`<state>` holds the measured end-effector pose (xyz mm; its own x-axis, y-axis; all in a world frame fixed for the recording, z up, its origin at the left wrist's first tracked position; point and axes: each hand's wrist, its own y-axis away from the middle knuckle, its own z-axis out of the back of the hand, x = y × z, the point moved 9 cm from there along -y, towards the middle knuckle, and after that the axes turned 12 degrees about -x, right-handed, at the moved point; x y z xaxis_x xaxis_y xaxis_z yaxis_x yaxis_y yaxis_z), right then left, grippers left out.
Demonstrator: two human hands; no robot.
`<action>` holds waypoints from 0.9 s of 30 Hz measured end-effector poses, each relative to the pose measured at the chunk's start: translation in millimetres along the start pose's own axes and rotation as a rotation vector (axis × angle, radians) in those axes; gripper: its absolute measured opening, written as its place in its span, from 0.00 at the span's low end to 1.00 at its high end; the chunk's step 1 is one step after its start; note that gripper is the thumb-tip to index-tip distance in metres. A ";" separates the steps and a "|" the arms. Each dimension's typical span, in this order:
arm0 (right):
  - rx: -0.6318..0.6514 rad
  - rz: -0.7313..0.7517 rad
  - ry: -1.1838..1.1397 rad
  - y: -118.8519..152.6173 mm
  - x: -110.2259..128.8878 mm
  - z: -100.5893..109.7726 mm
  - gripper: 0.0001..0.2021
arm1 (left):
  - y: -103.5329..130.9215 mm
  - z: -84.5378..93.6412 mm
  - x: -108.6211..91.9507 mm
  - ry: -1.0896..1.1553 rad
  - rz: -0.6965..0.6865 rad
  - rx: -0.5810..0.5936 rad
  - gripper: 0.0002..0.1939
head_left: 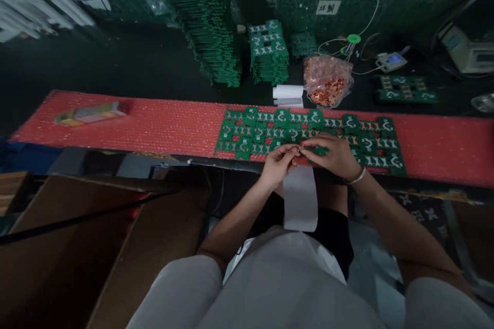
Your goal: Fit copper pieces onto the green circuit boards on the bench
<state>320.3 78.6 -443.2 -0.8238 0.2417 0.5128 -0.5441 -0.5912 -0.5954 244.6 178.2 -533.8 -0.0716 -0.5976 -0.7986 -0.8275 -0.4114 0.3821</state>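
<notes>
Green circuit boards [266,132] lie in a row on red bubble wrap [165,122]. Over their front edge my left hand [280,163] and my right hand [332,155] meet at the fingertips. Each is closed in a pinch, and whatever is between the fingers is too small to name. Copper-coloured pieces show on some boards at the right, near my right hand. A clear bag of copper pieces [328,85] sits behind the boards.
Tall stacks of green boards [216,25] and a shorter stack [270,54] stand at the back. More boards [405,89] and a small device [391,61] are at the right. A wrapped bundle [92,112] lies left on the wrap; an open cardboard box [77,247] is below.
</notes>
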 end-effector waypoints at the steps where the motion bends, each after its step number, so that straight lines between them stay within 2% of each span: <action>1: 0.003 0.018 0.024 -2.9 -8.1 -2.5 0.06 | -0.1 0.7 2.3 0.037 0.043 -0.002 0.19; 4: 0.058 0.086 0.115 -9.3 -34.1 -15.5 0.08 | 1.9 1.8 5.5 0.075 0.116 0.018 0.22; 9: 0.141 0.110 0.133 -9.3 -58.2 -32.2 0.11 | 5.6 1.4 -0.2 0.095 0.073 0.082 0.24; 16: 0.168 0.172 0.157 -9.4 -54.5 -36.4 0.12 | 5.6 3.3 0.9 0.033 0.102 0.063 0.20; 22: 0.260 0.260 0.272 -7.7 -44.2 -41.4 0.13 | 1.7 11.4 1.2 -0.007 0.067 0.007 0.20; 27: 0.265 0.232 0.278 -3.3 -36.0 -39.0 0.14 | 2.6 9.0 0.3 0.031 0.074 0.043 0.20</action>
<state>345.5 101.9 -483.8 -0.9505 0.2554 0.1772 -0.3099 -0.8224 -0.4771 237.4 183.3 -537.2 -0.1171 -0.6463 -0.7540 -0.8439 -0.3355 0.4187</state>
